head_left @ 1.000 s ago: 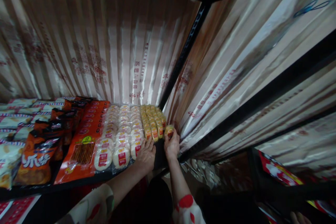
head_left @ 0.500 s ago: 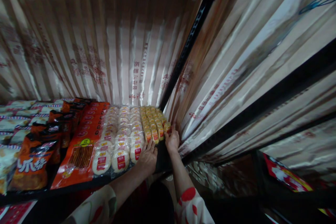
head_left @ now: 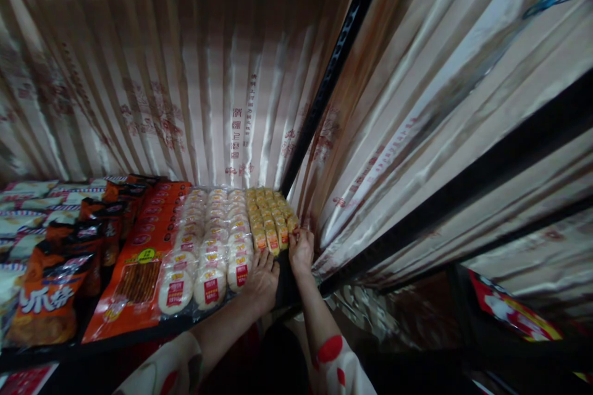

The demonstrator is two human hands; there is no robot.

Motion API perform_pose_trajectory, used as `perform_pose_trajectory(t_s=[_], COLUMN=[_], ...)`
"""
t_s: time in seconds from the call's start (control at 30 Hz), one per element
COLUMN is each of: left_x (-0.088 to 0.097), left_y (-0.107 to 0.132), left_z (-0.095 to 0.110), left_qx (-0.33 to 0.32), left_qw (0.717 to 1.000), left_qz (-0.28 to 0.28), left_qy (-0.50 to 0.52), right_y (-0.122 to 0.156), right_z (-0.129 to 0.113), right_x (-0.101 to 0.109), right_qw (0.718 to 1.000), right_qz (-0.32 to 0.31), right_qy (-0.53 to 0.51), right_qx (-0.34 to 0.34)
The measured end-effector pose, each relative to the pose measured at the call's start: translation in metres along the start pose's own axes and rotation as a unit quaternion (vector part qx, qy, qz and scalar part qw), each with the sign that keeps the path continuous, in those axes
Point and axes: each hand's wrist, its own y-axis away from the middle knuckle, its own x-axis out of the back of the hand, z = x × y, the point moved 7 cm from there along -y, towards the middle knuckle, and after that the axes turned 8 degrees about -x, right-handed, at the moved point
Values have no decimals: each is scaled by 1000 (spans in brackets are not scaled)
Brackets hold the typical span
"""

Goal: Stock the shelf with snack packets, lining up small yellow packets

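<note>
My right hand (head_left: 301, 251) pinches a small yellow wrapped cake (head_left: 293, 224) at the right end of the yellow cake rows (head_left: 267, 216), close to the shelf's corner. My left hand (head_left: 262, 276) rests flat with fingers stretched on the front of the shelf, touching the nearest white round cakes (head_left: 210, 247), which lie in several rows. Both sleeves are pale with red dots.
Orange-red flat snack packs (head_left: 148, 253) lie left of the white cakes; dark orange bags (head_left: 55, 284) and pale bags (head_left: 23, 210) lie further left. A black upright post (head_left: 331, 80) stands at the back corner. Striped shiny curtain hangs behind and to the right. Black shelf rails (head_left: 463, 179) cross right.
My right hand carried the yellow cake up and left until it met the end of the yellow rows. My left hand stayed on the shelf front.
</note>
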Motion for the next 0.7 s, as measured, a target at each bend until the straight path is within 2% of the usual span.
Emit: perform_pose_trajectory(t_s=[0.13,0.27,0.7], left_x=[1,1,0], left_y=[0,1,1], left_z=[3,6,10], left_qx=[3,-3,-11], left_qw=[1000,1000,999], left_qz=[0,5,25], left_qy=[9,18,21], right_y=[-5,-6,-9], right_z=[-2,-9,-8], right_x=[3,6,4], right_qw=[999,995,993], right_qz=[6,6,-17], right_qy=[50,104,105], right_qx=[-13,11,44])
